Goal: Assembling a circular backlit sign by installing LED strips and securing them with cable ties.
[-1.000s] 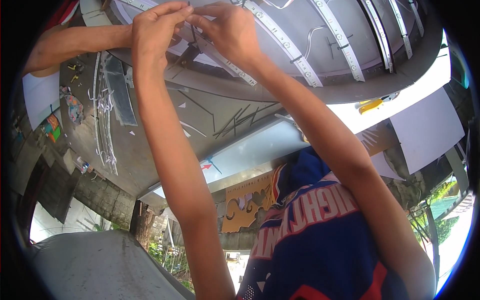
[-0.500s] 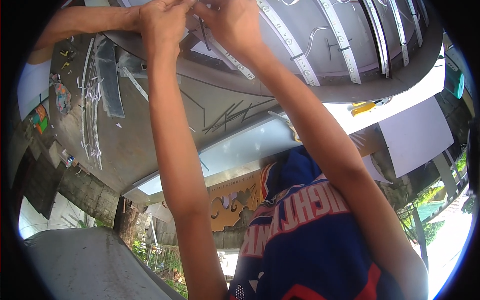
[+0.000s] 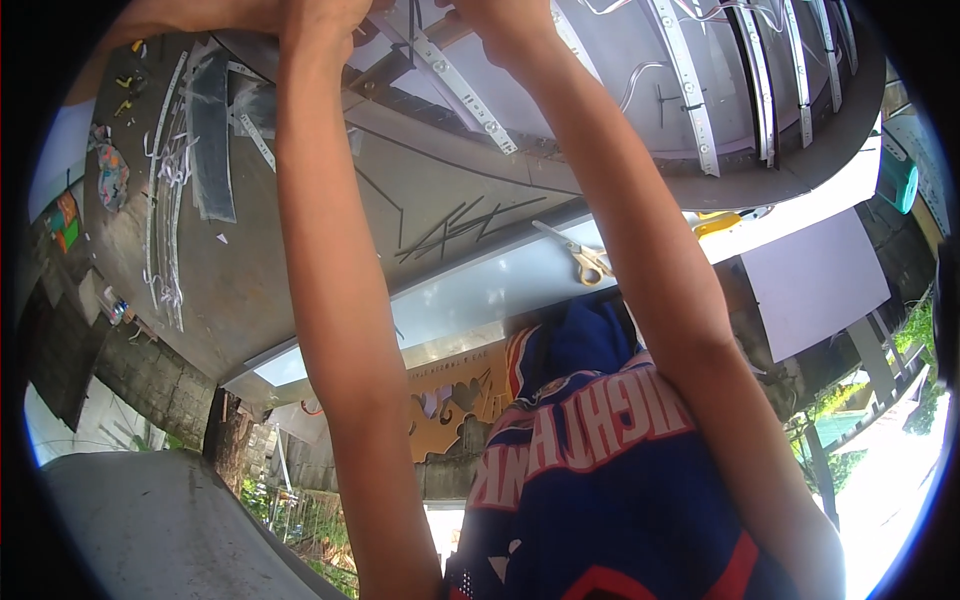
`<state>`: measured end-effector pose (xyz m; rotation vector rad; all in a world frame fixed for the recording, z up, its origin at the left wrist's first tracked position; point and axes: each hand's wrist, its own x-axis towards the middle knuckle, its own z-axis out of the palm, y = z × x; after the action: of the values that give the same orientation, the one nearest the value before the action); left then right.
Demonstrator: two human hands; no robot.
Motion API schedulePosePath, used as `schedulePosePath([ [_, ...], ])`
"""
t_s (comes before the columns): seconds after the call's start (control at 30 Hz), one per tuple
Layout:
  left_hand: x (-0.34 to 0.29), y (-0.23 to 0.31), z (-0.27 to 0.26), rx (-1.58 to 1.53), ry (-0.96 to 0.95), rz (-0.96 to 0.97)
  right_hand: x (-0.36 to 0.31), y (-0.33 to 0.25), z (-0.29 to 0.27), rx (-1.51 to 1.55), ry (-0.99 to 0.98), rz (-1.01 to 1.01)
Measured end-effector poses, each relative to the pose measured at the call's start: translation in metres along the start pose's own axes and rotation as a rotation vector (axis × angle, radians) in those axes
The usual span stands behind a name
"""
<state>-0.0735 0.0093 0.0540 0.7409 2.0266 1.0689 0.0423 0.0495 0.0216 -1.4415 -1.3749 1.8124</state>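
Observation:
Both my hands are at the top edge, over a large grey curved sign panel (image 3: 545, 180) lined with white LED strips. My left hand (image 3: 325, 25) is cut off by the frame, so its fingers are mostly hidden. My right hand (image 3: 510, 30) has curled fingers, and what they hold, if anything, does not show. Between the hands a white LED strip (image 3: 465, 92) slants down to the panel's rim. A thin dark tie (image 3: 413, 18) stands near its upper end. Other LED strips (image 3: 690, 95) with white wires run to the right of my right hand.
Another person's arm (image 3: 190, 20) reaches in behind my left wrist. Loose dark ties (image 3: 465, 225) lie on the grey table (image 3: 290, 270). Scissors (image 3: 585, 262) rest on a pale ledge, with a yellow-handled tool (image 3: 718, 222) nearby. Loose LED strips (image 3: 165, 200) lie at left.
My hands were close together at the strip; now they are apart and higher, partly out of frame. The scissors have come into fuller view from behind my right forearm.

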Motion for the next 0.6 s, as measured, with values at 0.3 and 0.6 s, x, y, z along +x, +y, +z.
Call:
schedulePosePath([
  [0.3,0.007,-0.010,-0.005,-0.044,-0.074,-0.022,-0.011,0.004,0.006,-0.193,0.129,-0.236],
  [0.6,-0.010,0.035,-0.008,-0.173,-0.001,0.012,-0.014,0.038,0.004,-0.430,0.043,-0.225],
])
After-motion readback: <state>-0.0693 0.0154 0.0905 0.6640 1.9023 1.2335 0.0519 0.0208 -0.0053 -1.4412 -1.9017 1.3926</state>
